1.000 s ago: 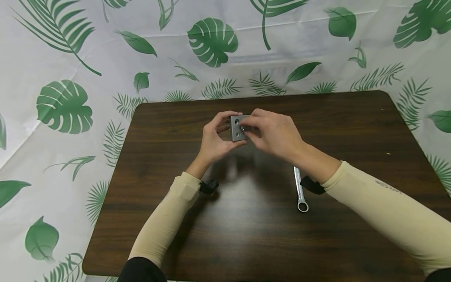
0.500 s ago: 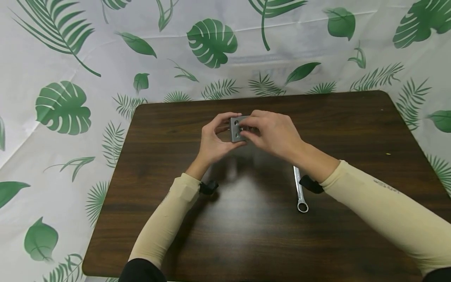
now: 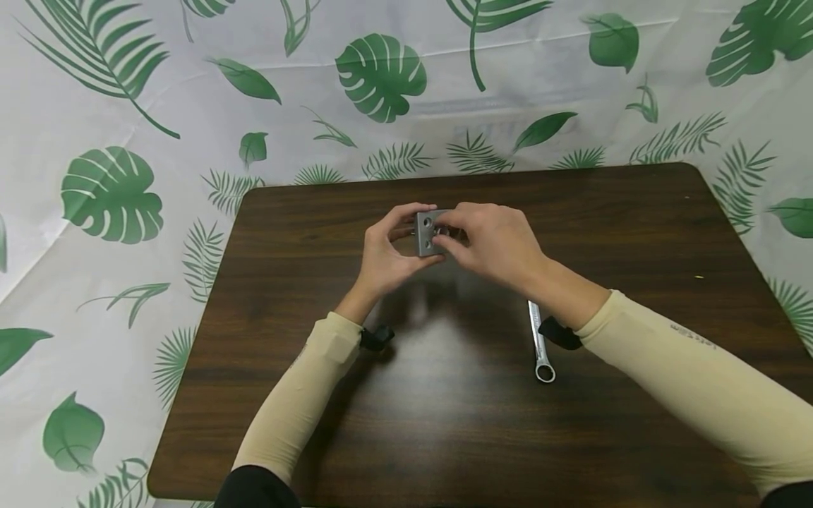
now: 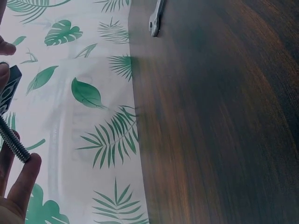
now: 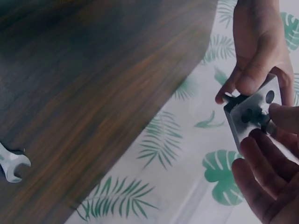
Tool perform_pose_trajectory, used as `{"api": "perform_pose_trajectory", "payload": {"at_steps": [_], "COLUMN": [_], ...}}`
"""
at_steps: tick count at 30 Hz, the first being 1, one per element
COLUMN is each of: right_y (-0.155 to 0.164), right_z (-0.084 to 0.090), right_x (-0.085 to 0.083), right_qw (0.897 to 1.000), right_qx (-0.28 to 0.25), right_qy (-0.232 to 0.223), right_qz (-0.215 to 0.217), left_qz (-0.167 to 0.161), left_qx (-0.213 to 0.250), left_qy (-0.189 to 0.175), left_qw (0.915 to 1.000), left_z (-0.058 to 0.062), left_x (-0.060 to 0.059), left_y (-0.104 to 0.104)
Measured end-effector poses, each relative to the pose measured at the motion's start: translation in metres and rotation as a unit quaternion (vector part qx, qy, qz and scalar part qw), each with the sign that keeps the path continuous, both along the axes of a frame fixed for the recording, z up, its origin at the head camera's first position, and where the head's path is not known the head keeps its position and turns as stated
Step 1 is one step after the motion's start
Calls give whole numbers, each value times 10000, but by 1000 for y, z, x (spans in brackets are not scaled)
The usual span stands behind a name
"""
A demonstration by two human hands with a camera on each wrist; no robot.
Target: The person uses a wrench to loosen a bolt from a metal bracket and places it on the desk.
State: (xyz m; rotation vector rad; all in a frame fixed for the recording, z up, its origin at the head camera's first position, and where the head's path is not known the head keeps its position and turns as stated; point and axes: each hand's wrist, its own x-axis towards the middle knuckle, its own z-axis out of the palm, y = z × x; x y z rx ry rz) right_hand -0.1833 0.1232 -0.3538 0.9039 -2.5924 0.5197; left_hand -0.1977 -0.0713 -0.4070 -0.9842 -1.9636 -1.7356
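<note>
Left hand (image 3: 384, 254) grips a grey metal block (image 3: 428, 232) by its edges: thumb under the near edge, fingers curled over the far one. The block is held up above the middle of the table (image 3: 317, 423), off the surface, with its drilled face turned toward the person. Holes show in that face.

Right hand (image 3: 492, 243) comes in from the right, fingers curled against the block's face. In the right wrist view its fingertips (image 5: 279, 116) pinch something small and dark seated in one hole — a bolt head, as far as can be told. The same view shows the left thumb (image 5: 252, 77) pressed on the block's upper corner.

Left wrist view: a threaded bolt (image 4: 14, 142) sticks out of the block's back side, running down past the left fingers (image 4: 23, 179). The block (image 4: 8, 88) shows only as a dark sliver at the frame edge. Whether the shaft touches the fingers cannot be told.

Both hands are close together, knuckles almost meeting over the block. Both forearms wear beige sleeves, each with a black strap at the wrist.

Outward — a wrench (image 3: 540, 346) lies flat on the table just beside the right forearm, its ring end toward the person, its far end hidden under the wrist. It is well apart from the block. The table is dark wood-grain with rounded corners. Behind and around it hangs a white cloth (image 3: 114, 106) printed with green leaves.
</note>
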Motion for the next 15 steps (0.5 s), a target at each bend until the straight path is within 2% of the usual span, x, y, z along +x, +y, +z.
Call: {"api": "perform_pose_trajectory", "payload": {"at_steps": [3,6,12,15], "right_y": [2,3,-1,-2], "right_z": [-1,-4,-6,-5], "right_x": [0,1,3,4], "right_qw": [9990,9980,9988,9990], "right_qx": [42,2,-212,-144], "right_qy": [206,345,432,402], "right_qz": [393,537,-52,-119], "left_qz": [-22,-39,-37,-26], "left_qx": [31,51,16,-5], "left_qy": [-23,-42,-19,-7], "left_qw": [10000,10000,10000,10000], "left_z": [-1,-2,-1,-1], "left_x": [0,1,1,1], "left_y": [0,0,0,-1]}}
